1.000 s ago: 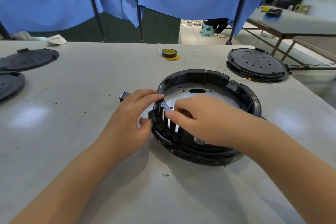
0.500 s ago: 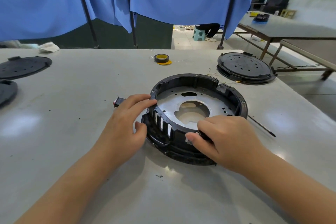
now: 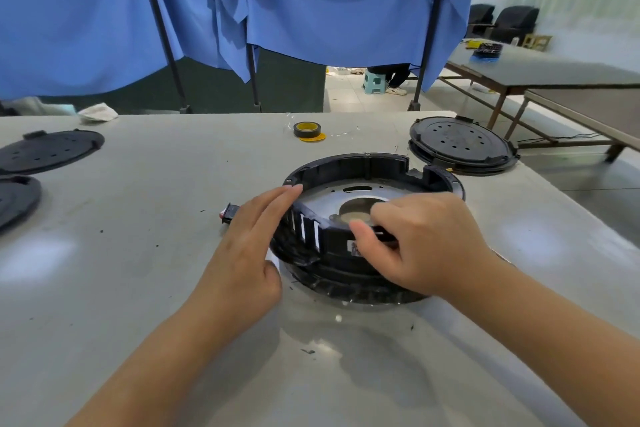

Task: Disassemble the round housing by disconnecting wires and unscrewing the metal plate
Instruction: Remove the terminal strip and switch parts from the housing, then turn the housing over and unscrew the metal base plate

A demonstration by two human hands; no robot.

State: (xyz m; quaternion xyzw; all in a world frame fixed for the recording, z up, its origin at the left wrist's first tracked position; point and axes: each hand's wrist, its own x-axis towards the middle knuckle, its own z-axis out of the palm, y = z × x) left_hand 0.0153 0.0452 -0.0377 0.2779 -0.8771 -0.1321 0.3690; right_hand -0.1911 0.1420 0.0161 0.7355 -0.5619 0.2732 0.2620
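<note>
The round black housing (image 3: 349,166) lies on the grey table (image 3: 138,253), open side up. The shiny metal plate (image 3: 320,196) with a centre hole sits inside it. My left hand (image 3: 249,246) rests against the outside of the housing's left wall. Its fingers are stretched out, fingertips at the rim and thumb low by the base. My right hand (image 3: 426,243) grips the near rim, thumb pressed on the outer wall beside a white label (image 3: 353,248) and fingers curled over into the inside. A small black and red connector (image 3: 228,213) lies just left of my left hand.
A yellow-and-black tape roll (image 3: 306,130) lies behind the housing. A round black lid (image 3: 460,146) sits at the back right, near the table's right edge. Two more black discs (image 3: 52,149) (image 3: 14,198) lie at the far left. Blue curtains hang behind the table.
My right hand moved from the slotted left wall to the near rim and curled over it. My left hand's fingers straightened along the left wall. The view tilted upward.
</note>
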